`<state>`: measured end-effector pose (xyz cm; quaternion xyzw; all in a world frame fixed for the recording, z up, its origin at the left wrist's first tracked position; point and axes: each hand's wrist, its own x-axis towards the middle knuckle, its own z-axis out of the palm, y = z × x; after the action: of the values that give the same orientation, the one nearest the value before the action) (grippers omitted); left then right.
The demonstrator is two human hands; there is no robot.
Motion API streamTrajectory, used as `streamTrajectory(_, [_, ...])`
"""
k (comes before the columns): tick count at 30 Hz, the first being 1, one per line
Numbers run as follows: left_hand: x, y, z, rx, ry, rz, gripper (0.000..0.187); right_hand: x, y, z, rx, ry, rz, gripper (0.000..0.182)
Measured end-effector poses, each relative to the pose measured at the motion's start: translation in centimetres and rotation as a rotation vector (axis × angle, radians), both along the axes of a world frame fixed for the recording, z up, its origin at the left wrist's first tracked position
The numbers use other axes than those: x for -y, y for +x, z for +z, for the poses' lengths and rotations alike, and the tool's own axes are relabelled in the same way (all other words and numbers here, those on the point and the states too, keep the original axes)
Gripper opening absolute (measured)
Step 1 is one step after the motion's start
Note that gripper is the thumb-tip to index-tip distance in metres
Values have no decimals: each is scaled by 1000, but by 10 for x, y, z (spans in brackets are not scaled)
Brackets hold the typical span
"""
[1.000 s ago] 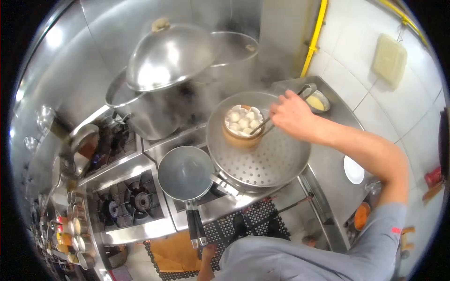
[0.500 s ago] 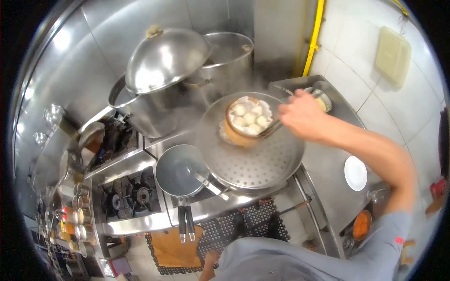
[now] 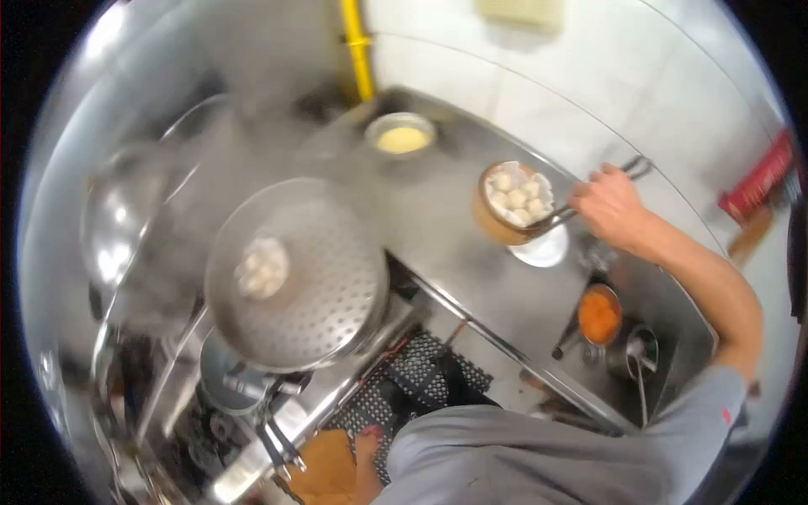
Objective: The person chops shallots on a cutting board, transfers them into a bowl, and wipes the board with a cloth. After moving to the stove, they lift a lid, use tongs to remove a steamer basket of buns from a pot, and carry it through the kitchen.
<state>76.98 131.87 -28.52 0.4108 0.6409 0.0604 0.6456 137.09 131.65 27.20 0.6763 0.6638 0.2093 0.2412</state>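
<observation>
My right hand [image 3: 608,206] is closed round dark metal tongs [image 3: 551,220]. Their far end grips the rim of a round bamboo steamer basket [image 3: 495,217], which is over the steel counter beside a white plate [image 3: 543,250], partly covering it in view. Inside the basket, several white dumplings [image 3: 516,198] sit on pale paper. More dumplings [image 3: 263,268] lie in a round cluster on the perforated steamer top [image 3: 324,252]. My left hand [image 3: 368,438] hangs low by my body above the floor mat; its fingers are blurred.
A metal bowl of yellow food [image 3: 401,139] stands at the counter's back. Orange food in a bowl [image 3: 599,316] and a pot with a ladle [image 3: 642,353] are at the right. Steam rises around a large domed lid [image 3: 126,219]. Pan handles [image 3: 279,442] stick out over the stove edge.
My right hand has carried the bamboo basket in the tongs rightward, off the steamer top and over the counter near the white plate. The view has turned right, and the second dumpling cluster now shows.
</observation>
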Motion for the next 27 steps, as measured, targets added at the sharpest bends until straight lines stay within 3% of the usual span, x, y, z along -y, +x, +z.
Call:
streamTrajectory(6, [-17, 17, 11, -68, -98, -80, 23, 43, 63, -61, -97, -150, -252, 6])
streamTrajectory(8, [-31, -8, -21, 568, -599, 73, 30, 44, 70, -78, -95, -124, -266, 6])
streamTrajectory(9, [-37, -13, -24, 767, -894, 104, 34, 48, 75, -86, -95, -95, -269, 6])
streamTrajectory(11, [-36, -19, -31, 805, -889, -12, 44, 44, 82, -98, -109, -104, -279, 8])
streamTrajectory(13, [-30, -29, -37, 916, -1070, 211, 47, 41, 83, -100, -119, -116, -278, 11])
streamTrajectory(14, [-26, -36, -40, 920, -1068, 218, 47, 39, 79, -99, -109, -142, -277, 10])
streamTrajectory(16, [-15, -40, -37, 472, -677, 222, 38, 28, 69, -88, -94, -170, -250, 9])
streamTrajectory(17, [-11, -40, -39, 480, -673, 250, 38, 22, 59, -72, -71, -152, -273, 7])
streamTrajectory(19, [2, -44, -43, 1222, -1009, 384, 37, 3, 36, -37, -77, -41, -215, 15])
streamTrajectory(20, [9, -52, -30, 483, -456, 204, 27, -12, 18, -23, -121, 46, -130, 21])
streamTrajectory(22, [27, -29, 5, -97, -81, -5, 20, -51, -27, -5, -168, 119, 5, 29])
streamTrajectory(24, [30, -51, -38, -42, 127, -203, 16, -95, -72, -10, -218, 187, 251, 31])
streamTrajectory(25, [25, -53, -32, -18, 238, -290, 14, -113, -92, -8, -249, 254, 415, 32])
streamTrajectory(27, [34, -62, -32, -73, 94, -17, 21, -155, -139, -17, -332, 230, 603, 32])
